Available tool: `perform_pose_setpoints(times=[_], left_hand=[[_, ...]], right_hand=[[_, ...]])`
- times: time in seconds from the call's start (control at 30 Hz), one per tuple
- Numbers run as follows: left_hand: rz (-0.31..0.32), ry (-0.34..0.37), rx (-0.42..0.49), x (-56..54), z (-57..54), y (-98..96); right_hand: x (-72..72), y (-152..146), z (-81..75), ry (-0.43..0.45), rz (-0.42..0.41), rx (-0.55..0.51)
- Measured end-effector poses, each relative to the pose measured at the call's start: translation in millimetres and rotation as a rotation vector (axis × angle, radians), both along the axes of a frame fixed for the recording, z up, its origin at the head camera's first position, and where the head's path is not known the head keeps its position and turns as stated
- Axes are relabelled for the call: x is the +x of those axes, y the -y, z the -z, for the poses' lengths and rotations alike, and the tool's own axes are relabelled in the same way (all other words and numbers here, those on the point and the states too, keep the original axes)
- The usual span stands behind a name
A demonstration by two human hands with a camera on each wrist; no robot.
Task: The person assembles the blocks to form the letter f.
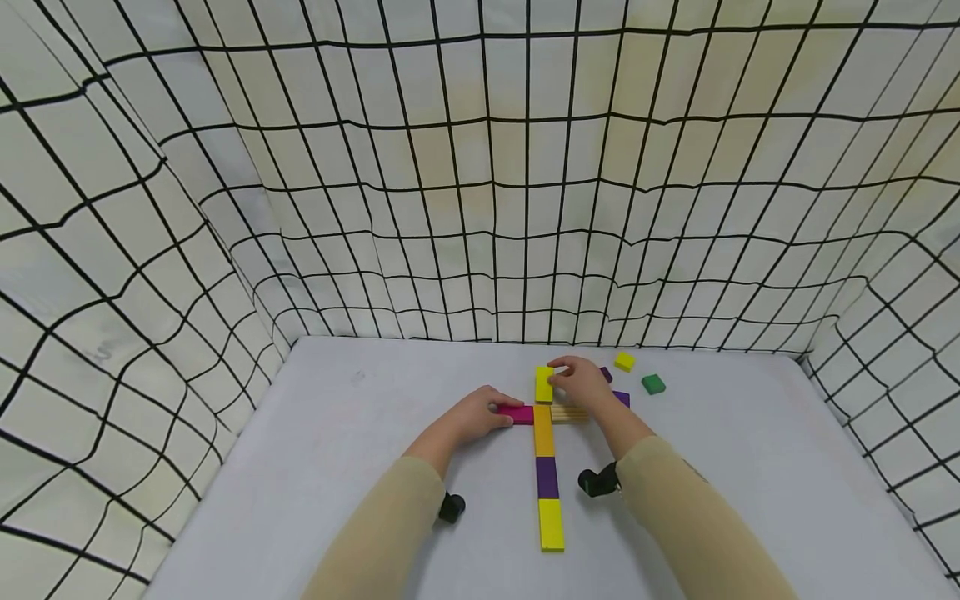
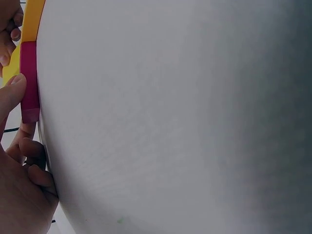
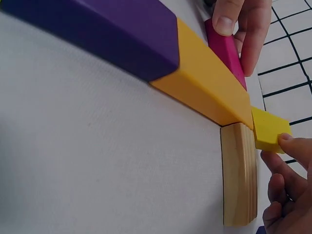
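The right hand (image 1: 587, 385) has thumb and finger closed in a pinch on a bright yellow rectangular block (image 1: 543, 385), which lies just to that hand's left, held at its right edge. The block's long axis runs away from the person, across the reach of the right hand, which comes in from the side. Just on the near side of the block, ahead and to the right of the left hand, is the far end of an orange rectangular block (image 1: 543, 432) pointing the same way. The relation that seems to matter most is this end-to-end meeting: the two axes look nearly in line, but whether the ends touch fully I cannot tell.

The left hand (image 1: 476, 412) pinches a magenta rectangular block (image 1: 520, 415) between thumb and finger. That block reaches from the fingertips rightward, its long axis crosswise to the orange block, its end meeting the orange block's side near the far end. A plain wooden block with a ridged side (image 1: 567, 413) sits opposite, on the near side of the right hand and partly hidden by its wrist. Of the two hands, the right is nearer to the yellow block; the left is farther off, to its left and closer to the person. A dark purple rectangular block (image 1: 547, 477) continues the line nearer the person, rightward of the left hand.
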State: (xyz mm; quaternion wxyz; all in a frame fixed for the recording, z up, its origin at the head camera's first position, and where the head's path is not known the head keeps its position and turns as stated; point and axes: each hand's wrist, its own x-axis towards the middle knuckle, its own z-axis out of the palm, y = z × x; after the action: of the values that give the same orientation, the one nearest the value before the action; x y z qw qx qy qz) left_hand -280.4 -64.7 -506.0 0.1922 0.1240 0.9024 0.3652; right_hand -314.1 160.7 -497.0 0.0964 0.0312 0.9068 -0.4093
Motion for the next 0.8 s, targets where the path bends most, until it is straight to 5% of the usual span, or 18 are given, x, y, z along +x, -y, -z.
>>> perform_pose_setpoints(times=[0.37,0.8], left_hand=[[0.002,-0.01,-0.004,1.1,-0.5,-0.7],[0.01,-0.021,-0.004,0.3,0.7,-0.5]], right_hand=[[-4.5,-2,4.8,0.01,-0.026,0.094],[-5.4,-17,4.6,0.069,-0.22,0.205]])
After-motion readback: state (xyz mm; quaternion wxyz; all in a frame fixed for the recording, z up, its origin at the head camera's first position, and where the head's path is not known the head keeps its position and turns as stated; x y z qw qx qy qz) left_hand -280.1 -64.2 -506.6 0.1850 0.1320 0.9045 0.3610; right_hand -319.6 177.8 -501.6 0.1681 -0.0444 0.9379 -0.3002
